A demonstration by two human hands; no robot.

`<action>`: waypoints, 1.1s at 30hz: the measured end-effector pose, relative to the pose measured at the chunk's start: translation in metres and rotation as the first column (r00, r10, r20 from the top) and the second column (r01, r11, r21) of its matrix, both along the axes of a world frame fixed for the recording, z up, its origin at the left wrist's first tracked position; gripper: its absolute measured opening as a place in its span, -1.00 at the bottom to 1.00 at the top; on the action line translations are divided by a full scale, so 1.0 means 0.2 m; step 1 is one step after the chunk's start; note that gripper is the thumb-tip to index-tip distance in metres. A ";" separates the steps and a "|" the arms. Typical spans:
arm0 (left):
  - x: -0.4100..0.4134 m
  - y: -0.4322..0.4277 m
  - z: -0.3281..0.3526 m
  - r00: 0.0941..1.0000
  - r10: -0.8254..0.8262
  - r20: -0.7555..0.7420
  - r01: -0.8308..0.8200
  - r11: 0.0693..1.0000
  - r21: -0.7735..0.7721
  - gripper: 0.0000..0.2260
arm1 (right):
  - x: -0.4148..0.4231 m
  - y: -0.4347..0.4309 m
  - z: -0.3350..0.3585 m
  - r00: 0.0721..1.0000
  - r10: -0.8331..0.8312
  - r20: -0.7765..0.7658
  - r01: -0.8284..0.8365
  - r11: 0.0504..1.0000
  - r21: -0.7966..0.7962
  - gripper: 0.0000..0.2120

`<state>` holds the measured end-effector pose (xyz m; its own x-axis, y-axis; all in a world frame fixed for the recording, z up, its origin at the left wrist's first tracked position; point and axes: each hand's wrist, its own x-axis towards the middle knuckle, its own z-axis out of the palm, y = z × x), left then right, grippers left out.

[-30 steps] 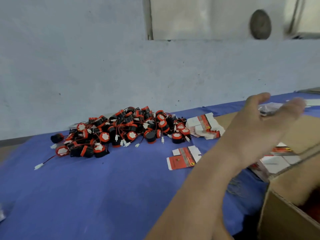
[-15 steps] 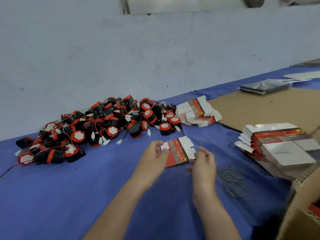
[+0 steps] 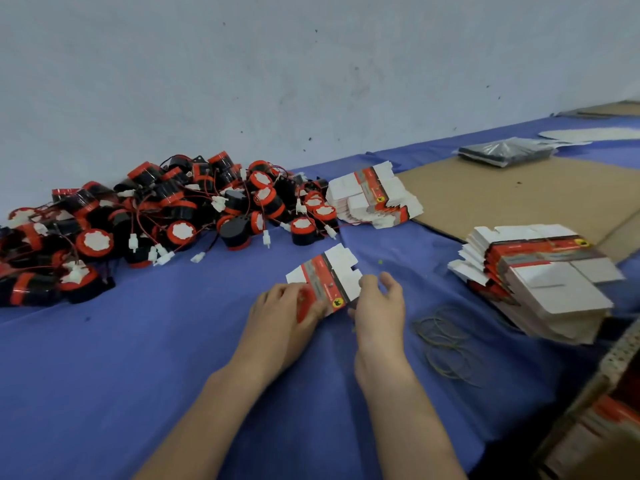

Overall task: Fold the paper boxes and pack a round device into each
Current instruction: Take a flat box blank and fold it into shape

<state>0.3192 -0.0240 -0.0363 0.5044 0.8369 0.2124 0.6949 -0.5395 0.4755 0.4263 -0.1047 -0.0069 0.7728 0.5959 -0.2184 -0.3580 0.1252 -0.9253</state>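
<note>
The left hand (image 3: 284, 317) is gripping the flat box (image 3: 325, 282) by its red near edge, fingers curled onto it. The right hand (image 3: 377, 306) is touching the box's right flap, fingers loosely parted; I cannot tell whether it is pinching. On so light a hold, the box is likely risking a crooked crease or a slip. Left of the box the round devices (image 3: 156, 220) are lying heaped, wires tangling. Right of it, rubber bands (image 3: 446, 341) and then a stack of blanks (image 3: 540, 278) are crowding the cloth.
</note>
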 end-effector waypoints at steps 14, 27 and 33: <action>-0.57 -0.35 0.36 0.766 0.102 0.635 -0.012 0.989 -0.144 -0.68 | -0.19 -0.13 0.14 0.889 0.242 0.388 -0.350 0.906 0.238 -0.71; -0.67 -0.49 0.47 0.695 -0.081 0.714 0.289 0.941 -0.175 -0.74 | -0.58 -0.11 0.13 0.735 0.487 0.472 -0.613 0.775 0.155 -0.19; -0.68 -0.52 0.47 0.666 -0.145 0.732 0.298 0.951 -0.083 -0.70 | -0.64 -0.11 0.14 0.721 0.502 0.478 -0.649 0.732 0.210 -0.33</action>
<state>0.1823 -0.1280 0.0573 0.4402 0.7810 0.4430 -0.0230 -0.4834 0.8751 0.2978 -0.1261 0.0207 0.2240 0.9244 0.3089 -0.1130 0.3394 -0.9338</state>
